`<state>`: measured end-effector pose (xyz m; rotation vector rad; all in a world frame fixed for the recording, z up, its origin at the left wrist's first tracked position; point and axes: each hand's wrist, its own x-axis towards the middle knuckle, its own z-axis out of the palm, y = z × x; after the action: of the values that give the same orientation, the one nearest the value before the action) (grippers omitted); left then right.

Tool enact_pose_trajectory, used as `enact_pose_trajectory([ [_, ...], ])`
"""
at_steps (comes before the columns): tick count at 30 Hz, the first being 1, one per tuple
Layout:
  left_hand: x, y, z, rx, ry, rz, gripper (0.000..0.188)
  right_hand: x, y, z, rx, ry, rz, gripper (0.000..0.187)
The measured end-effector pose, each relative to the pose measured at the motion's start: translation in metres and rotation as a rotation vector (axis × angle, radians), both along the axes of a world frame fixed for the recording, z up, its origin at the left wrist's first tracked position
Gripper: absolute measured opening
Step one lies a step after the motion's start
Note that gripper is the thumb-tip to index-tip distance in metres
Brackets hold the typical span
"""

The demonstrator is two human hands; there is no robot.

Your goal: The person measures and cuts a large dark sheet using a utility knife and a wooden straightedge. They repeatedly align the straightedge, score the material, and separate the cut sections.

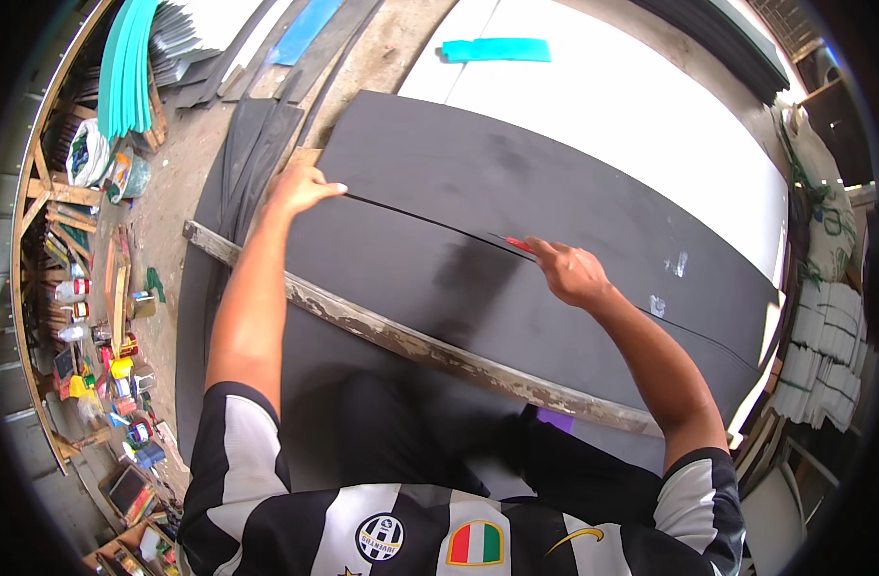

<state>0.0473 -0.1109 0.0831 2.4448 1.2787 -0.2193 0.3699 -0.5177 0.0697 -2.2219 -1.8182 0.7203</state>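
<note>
A wide black sheet [410,154], which looks like foam, lies before me with a long dark slit across it from its left edge toward the lower right. My left hand [300,187] is at that left edge, its thumb laid on top beside the start of the slit and its fingers curled at the rim, partly hidden. In my right hand [572,271] is a red-handled cutter knife [519,244], its thin blade pointing left along the slit near the sheet's middle. Whether the blade touches the sheet, I cannot tell.
A worn wooden straightedge [430,350] lies across the black sheeting nearer to me. White sheets [612,101] with a turquoise strip [497,50] are beyond. Black strips [252,144] lie at the left, near cluttered cans and bottles [122,370]. Bundled white pieces [823,336] stand at right.
</note>
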Motion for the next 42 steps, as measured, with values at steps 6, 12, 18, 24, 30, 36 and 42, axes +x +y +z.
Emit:
enact_pose_trajectory([
  [6,0.092,-0.107,-0.055,-0.086,0.247,-0.378,0.078,-0.021,0.012,0.000,-0.050,-0.006,0.002,0.041],
  [12,0.081,-0.151,-0.039,0.022,0.091,-0.336,0.067,-0.024,0.026,0.013,-0.062,0.029,0.003,0.040],
  [18,0.069,-0.172,-0.010,0.104,0.004,-0.340,0.056,-0.034,0.046,0.019,-0.056,0.014,0.077,0.042],
  [24,0.064,-0.177,-0.006,0.140,-0.015,-0.318,0.053,-0.043,0.057,0.030,-0.058,-0.007,0.136,0.043],
  [30,0.065,-0.180,-0.005,0.149,-0.036,-0.324,0.051,-0.044,0.056,0.025,-0.111,-0.092,0.156,0.038],
  [36,0.062,-0.179,-0.005,0.160,0.012,-0.355,0.053,0.010,-0.020,0.021,-0.208,-0.216,0.161,0.033],
  [42,0.070,-0.174,-0.006,0.176,0.123,-0.315,0.069,0.091,-0.159,0.050,-0.403,-0.303,0.029,0.033],
])
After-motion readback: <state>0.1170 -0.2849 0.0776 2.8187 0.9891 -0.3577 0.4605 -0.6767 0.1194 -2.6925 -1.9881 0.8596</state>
